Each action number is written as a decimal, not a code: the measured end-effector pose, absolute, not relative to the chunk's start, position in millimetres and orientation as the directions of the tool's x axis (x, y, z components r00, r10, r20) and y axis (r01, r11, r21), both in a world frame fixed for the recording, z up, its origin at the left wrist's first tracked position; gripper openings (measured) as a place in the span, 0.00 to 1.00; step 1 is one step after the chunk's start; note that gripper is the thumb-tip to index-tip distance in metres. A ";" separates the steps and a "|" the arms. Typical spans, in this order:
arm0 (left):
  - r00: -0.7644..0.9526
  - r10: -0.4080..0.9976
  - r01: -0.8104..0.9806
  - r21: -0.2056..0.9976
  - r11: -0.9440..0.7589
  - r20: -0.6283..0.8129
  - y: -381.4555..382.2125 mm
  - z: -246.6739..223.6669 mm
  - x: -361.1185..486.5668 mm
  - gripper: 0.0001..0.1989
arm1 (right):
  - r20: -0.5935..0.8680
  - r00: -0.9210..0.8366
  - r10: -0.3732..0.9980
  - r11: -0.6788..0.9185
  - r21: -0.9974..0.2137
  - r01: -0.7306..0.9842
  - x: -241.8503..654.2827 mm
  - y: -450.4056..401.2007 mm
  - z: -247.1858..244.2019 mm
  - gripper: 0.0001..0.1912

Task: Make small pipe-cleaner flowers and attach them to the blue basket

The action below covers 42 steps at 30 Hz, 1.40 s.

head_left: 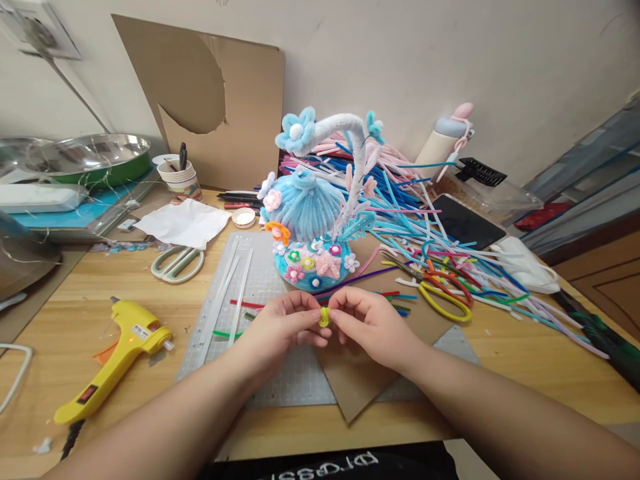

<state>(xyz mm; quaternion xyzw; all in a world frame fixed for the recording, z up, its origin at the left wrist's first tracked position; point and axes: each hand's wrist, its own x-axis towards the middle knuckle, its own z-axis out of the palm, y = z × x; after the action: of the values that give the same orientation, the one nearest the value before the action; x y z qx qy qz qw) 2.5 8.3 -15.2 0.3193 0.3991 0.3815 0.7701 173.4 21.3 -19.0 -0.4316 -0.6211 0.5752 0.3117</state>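
Between the fingertips of my left hand [289, 321] and my right hand [367, 323] is a small yellow piece of bent pipe cleaner [325, 317]. Both hands pinch it from either side, above the grey cutting mat [270, 383] and a sheet of brown cardboard [350, 393]. Just beyond them stands a blue fuzzy pipe-cleaner house [305, 207] with a white arched stem, its base covered in small coloured flowers and a pink starfish. Short cut pipe cleaners [245, 305] lie behind and beside my hands.
A yellow hot glue gun [117, 357] lies at the left, with white-handled scissors [179, 265] beyond it. Yellow-handled pliers [445, 300] rest at the right, before a large heap of pipe cleaners [400, 180]. A paper cup [179, 177] and cut cardboard [250, 113] stand behind.
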 end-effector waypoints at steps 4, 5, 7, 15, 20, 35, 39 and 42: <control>0.363 0.864 -0.244 0.859 0.449 -0.349 8.3 -18.0 2.9 0.11 | -0.191 -0.442 0.877 -0.165 -0.982 0.096 173.1 23.7 -16.0 0.11; 0.349 0.871 -0.228 0.870 0.438 -0.346 8.4 -18.6 3.0 0.11 | -0.199 -0.448 0.872 -0.184 -0.980 0.076 173.1 24.1 -15.7 0.12; 0.329 0.881 -0.245 0.871 0.427 -0.339 8.4 -19.2 2.8 0.11 | -0.202 -0.466 0.862 -0.202 -0.978 0.049 173.3 24.4 -15.5 0.12; 0.371 0.867 -0.210 0.879 0.428 -0.333 9.1 -14.4 2.8 0.09 | -0.207 -0.490 0.847 -0.147 -0.976 0.158 173.4 21.2 -16.2 0.08; 0.365 0.871 -0.050 0.927 0.371 -0.329 8.9 -15.3 4.7 0.07 | -0.182 -0.490 0.853 -0.079 -0.971 0.224 173.0 18.8 -17.5 0.04; 0.362 0.854 -0.331 0.806 0.492 -0.373 7.0 -16.7 10.3 0.07 | 0.019 -0.367 0.930 0.094 -0.977 0.189 168.8 11.0 -19.4 0.06; 0.371 0.828 -0.383 0.743 0.549 -0.421 6.7 -17.8 8.8 0.08 | -0.112 -0.421 0.900 -0.072 -0.992 0.108 169.0 14.4 -18.8 0.06; 0.350 0.833 -0.413 0.728 0.547 -0.428 7.0 -19.9 5.5 0.09 | -0.157 -0.452 0.878 -0.140 -0.988 0.071 169.7 17.6 -19.1 0.08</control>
<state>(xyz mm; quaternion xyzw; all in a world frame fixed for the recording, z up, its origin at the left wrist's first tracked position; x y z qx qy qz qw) 5.5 7.0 -19.9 0.2586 0.4067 0.3996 0.7798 169.7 17.6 -19.1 -0.4143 -0.5726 0.6310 0.3199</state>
